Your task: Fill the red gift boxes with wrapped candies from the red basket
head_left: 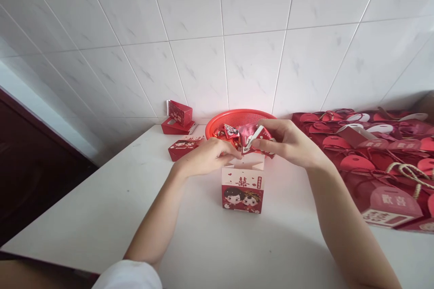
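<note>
An open-topped red and white box (242, 194) with two cartoon faces stands upright on the white table (135, 216). Above its opening, my right hand (288, 142) grips red and white wrapped packets (260, 137) between thumb and fingers. My left hand (217, 153) is at the packets' left side, its fingers pinched together near the box's rim; what they hold, if anything, is hidden. Behind both hands is a red plastic basket (251, 114) with wrapped sweets (231, 131) in it, partly covered by the hands.
Several red boxes (389, 201) with cords and rounded flaps crowd the right side. At the back left lie a few small red boxes (181, 112), one (181, 148) nearer the basket. A tiled wall (193, 72) rises behind the table.
</note>
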